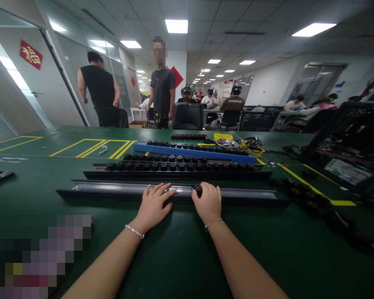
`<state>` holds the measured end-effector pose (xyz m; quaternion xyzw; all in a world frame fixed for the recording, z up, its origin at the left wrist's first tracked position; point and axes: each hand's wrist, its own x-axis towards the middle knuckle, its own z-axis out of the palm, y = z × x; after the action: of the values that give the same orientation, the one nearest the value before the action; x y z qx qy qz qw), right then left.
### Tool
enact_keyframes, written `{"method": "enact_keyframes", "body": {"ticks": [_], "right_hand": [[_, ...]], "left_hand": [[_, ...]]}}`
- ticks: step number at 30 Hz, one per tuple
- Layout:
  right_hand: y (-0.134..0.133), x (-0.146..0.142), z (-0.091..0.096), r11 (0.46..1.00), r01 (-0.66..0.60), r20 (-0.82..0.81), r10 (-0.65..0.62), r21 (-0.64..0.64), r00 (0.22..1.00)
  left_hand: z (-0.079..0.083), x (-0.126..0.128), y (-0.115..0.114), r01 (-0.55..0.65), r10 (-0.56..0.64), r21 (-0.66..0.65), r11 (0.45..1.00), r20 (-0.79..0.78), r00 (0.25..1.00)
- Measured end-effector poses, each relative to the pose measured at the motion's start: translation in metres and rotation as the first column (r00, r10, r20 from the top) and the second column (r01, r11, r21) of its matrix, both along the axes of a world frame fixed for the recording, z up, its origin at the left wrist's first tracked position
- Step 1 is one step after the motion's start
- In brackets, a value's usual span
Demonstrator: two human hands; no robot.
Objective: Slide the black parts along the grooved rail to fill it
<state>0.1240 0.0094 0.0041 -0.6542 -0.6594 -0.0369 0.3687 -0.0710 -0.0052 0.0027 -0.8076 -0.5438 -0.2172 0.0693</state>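
Note:
A long black channel rail point(106, 192) with a shiny silvery inside lies crosswise in front of me on the green table. My left hand point(156, 203) rests on its near side with the fingers spread over the channel. Further right, my right hand point(208, 201) grips a small round black part point(197, 190) at the channel, thumb and fingers closed round it. Most of that part is hidden by the fingers. Just behind lies another black rail point(174, 175) with a row of round black parts point(163, 166) along it.
Beyond these is a blue rail point(187, 151) carrying black parts. A yellow tray point(223, 136) and a round metal dish point(227, 143) stand at the back. A line of dark parts point(318, 199) runs along the right. Two people stand past the table; others sit further off.

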Motion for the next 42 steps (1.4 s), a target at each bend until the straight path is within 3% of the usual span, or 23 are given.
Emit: {"method": "enact_keyframes", "body": {"ticks": [10, 22, 42], "right_hand": [[0.0, 0.012, -0.001, 1.0, 0.029, -0.005, -0.029, 0.005, 1.0], [0.001, 0.038, -0.002, 0.999, -0.033, 0.114, 0.03, 0.029, 0.993], [0.001, 0.042, -0.004, 0.999, 0.032, 0.085, -0.035, 0.035, 0.996]], "left_hand": [[0.0, 0.0, 0.0, 0.001, -0.001, 0.004, 1.0, 0.007, 1.0], [0.0, 0.0, 0.0, 0.005, -0.005, 0.0, 1.0, -0.006, 1.0], [0.001, 0.0, 0.0, 0.006, -0.006, -0.004, 1.0, -0.001, 1.0]]}}
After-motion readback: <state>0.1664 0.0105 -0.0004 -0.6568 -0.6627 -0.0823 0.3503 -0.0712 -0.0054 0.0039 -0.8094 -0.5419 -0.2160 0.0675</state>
